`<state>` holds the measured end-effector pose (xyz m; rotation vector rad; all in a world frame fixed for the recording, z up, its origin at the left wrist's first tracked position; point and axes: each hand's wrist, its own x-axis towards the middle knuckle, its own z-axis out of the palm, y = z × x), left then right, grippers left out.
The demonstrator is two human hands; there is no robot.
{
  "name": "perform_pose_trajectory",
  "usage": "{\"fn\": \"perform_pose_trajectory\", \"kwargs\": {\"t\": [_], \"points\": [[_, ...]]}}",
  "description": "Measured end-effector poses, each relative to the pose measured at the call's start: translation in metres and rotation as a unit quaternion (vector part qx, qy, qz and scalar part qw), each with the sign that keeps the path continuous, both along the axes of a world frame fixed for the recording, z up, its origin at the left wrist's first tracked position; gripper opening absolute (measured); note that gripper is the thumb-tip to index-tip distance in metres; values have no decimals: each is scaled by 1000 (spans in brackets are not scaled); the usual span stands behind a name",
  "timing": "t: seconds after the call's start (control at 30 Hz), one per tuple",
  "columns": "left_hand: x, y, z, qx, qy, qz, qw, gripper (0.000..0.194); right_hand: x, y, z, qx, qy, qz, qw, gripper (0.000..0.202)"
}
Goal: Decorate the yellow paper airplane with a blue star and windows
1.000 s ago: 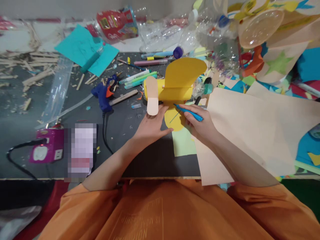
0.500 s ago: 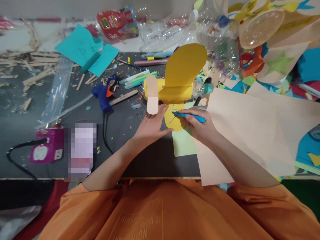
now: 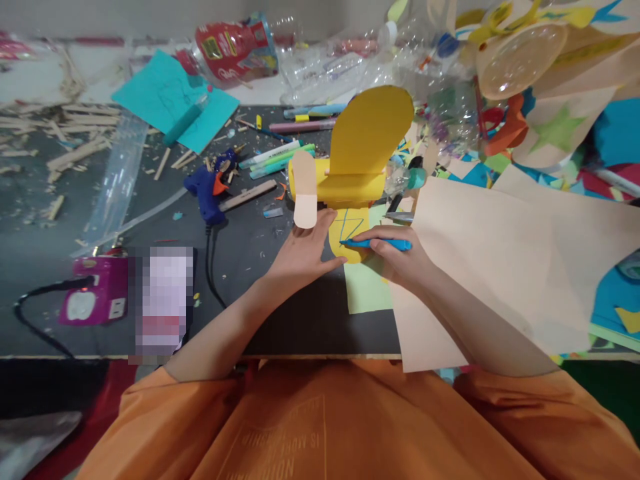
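Note:
My right hand point(image 3: 400, 252) grips a blue felt-tip pen point(image 3: 390, 244), its tip low on the left of a rounded yellow paper piece point(image 3: 353, 230). Crossing blue lines show on this paper. My left hand point(image 3: 303, 257) lies open with thumb and forefinger spread at the paper's left edge, steadying it. Its other fingers are partly hidden under a pale rounded strip point(image 3: 305, 190). That strip is on a yellow paper-covered cylinder point(image 3: 323, 177), which also bears a large upright yellow paper wing point(image 3: 373, 130). Beneath the drawn-on piece is a pale green sheet point(image 3: 369, 290).
A blue glue gun point(image 3: 206, 193) with its cord lies left, near a purple power socket point(image 3: 95, 290) and a blurred-out rectangle. Large peach paper point(image 3: 500, 267) covers the right side. Several markers point(image 3: 277, 159), plastic bottles point(image 3: 235, 50) and wood scraps point(image 3: 80, 143) clutter the back.
The pen tip has moved down and slightly left, and the blue lines on the yellow paper are longer and joined at an angle. My left hand has stayed in place.

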<state>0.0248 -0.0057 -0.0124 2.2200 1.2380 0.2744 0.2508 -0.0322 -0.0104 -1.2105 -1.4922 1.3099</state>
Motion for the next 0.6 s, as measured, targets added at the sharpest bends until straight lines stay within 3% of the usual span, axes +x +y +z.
{"fn": "perform_pose_trajectory", "kwargs": {"t": [0.17, 0.33, 0.47, 0.6], "points": [[0, -1, 1, -2, 0, -1, 1000, 76, -2, -1, 1, -50, 40, 6, 998, 19], [1, -1, 5, -13, 12, 4, 1000, 76, -1, 5, -1, -70, 131, -95, 984, 26], [3, -1, 6, -17, 17, 6, 1000, 76, 2, 10, 1, -15, 76, -140, 987, 35], [2, -1, 3, -10, 3, 5, 1000, 75, 2, 11, 3, -7, 9, -126, 992, 40]]}}
